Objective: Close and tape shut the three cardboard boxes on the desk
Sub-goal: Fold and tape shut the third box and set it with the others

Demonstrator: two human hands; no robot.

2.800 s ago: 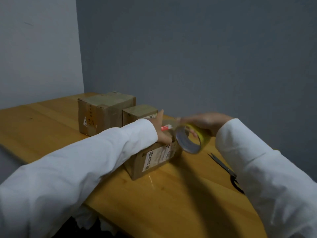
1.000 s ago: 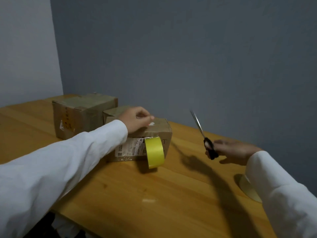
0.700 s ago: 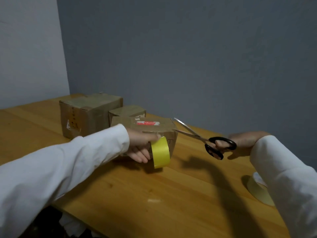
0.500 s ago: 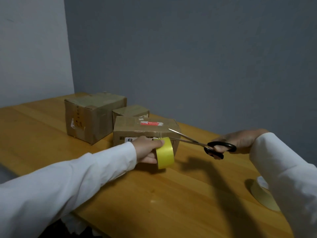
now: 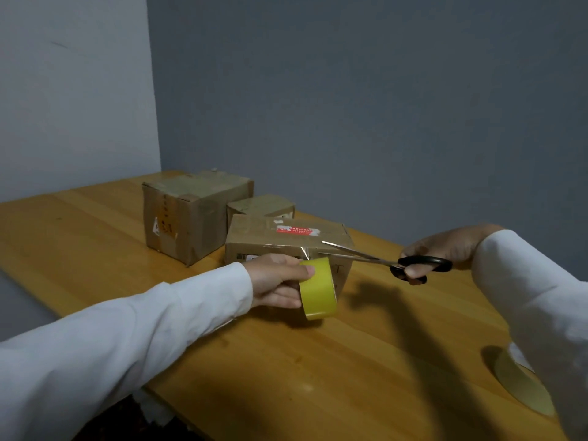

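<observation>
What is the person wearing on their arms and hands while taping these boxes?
Both arms are covered by long white sleeves of plain cloth, loose and softly creased, ending at the wrists. No markings or cuffs with buttons show on the left sleeve or the right sleeve. The left hand and right hand are bare: no gloves, and no rings or watch that I can see.

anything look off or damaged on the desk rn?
Nothing serious. The big box at the back left is scuffed and creased, with worn old tape. The near box carries a torn red label. Otherwise it's a normal tape cut.
</observation>
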